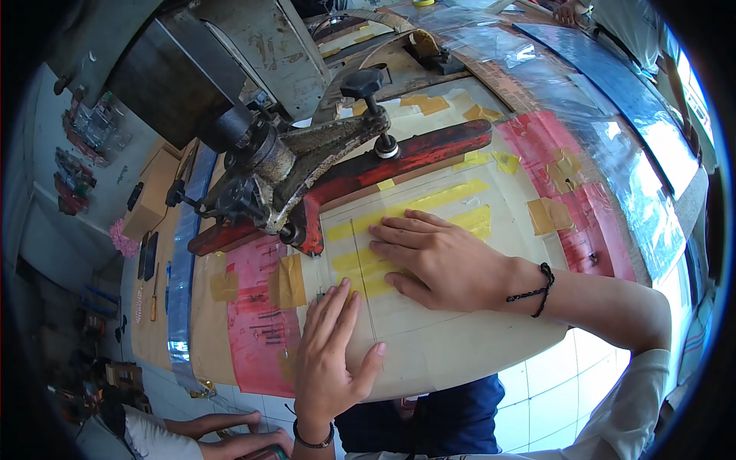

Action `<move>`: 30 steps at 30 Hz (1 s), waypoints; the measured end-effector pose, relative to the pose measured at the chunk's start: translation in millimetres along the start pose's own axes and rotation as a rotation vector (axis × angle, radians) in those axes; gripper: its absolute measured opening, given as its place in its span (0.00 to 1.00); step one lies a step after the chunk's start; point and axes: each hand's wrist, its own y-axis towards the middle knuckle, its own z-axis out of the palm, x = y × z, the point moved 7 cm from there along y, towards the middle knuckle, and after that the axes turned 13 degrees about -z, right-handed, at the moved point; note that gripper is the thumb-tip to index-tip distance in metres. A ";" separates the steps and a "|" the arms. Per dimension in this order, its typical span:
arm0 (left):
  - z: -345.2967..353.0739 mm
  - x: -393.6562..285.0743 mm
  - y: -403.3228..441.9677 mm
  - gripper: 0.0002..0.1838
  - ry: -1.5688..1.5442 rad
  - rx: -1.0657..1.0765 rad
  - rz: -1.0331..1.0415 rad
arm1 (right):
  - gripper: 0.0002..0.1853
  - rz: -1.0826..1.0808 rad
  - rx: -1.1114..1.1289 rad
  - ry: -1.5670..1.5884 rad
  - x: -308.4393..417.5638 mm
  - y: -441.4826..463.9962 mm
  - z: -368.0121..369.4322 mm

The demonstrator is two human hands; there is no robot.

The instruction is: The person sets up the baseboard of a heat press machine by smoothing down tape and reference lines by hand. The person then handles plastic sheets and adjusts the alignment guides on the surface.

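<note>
My right hand [433,257] lies flat on a cream-coloured sheet [460,345], fingers stretched over yellow tape strips [429,198]. It wears a black braided bracelet. Nearer the left edge of the sheet, my left hand [331,353] rests with its fingers extended and thumb apart. Between the hands runs a thin dark line [363,268]; I cannot tell whether it is drawn or a thin wire. Just beyond my fingers, a red metal bar [414,153] crosses the sheet, carried by a worn clamp bracket [322,157] with a black knob [362,83].
Pink sheets [264,337] with brown tape flank the cream sheet. A large machine head [172,73] looms at upper left. Clear plastic sheeting [629,176] and a blue panel [613,92] lie at right. Phones [149,254] and a cardboard box [153,192] sit at left. Other people are partly visible.
</note>
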 end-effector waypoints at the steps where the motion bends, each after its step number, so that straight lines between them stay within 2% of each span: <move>1: 0.2 0.0 0.0 0.34 0.000 0.000 -0.001 | 0.21 0.002 0.001 0.004 -0.1 -0.1 0.1; 30: -3.5 0.5 -1.7 0.33 0.003 -0.030 0.013 | 0.20 0.018 0.042 0.001 1.2 3.2 -1.9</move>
